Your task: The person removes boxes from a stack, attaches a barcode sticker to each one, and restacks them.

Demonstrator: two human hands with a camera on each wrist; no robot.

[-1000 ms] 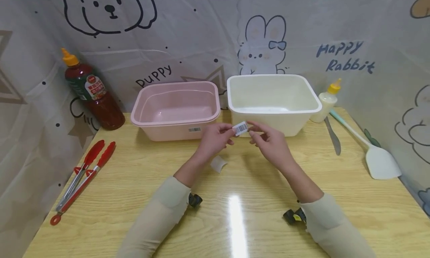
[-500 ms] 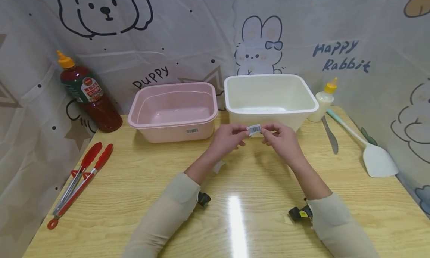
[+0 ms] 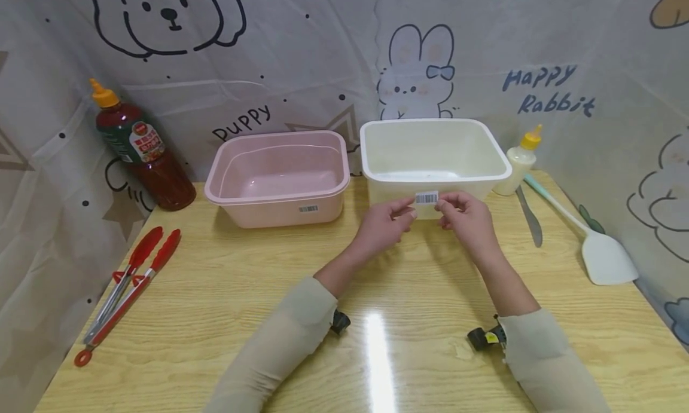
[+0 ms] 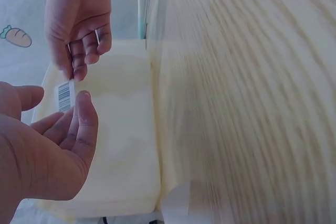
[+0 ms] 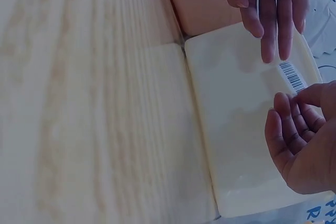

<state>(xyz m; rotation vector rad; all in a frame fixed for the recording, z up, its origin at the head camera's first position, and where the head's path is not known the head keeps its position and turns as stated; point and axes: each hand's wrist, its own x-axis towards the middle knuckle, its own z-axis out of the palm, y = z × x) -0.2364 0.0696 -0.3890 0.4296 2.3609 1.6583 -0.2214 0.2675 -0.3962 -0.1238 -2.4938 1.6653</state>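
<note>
Barcode label point(image 3: 427, 198), just one, is pinched by right fingers point(image 5: 300, 128); straight left fingers point(image 5: 268, 24) perhaps touch it.

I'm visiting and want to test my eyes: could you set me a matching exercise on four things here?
1. label at the fingertips of the right hand
2. tongs
3. pink tub
4. spatula

A. beside the white tub, on its left
B. white, with a pale green handle
C. red and silver
D. white, with black bars

1-D, 2-C, 3-A, 4-B
</note>
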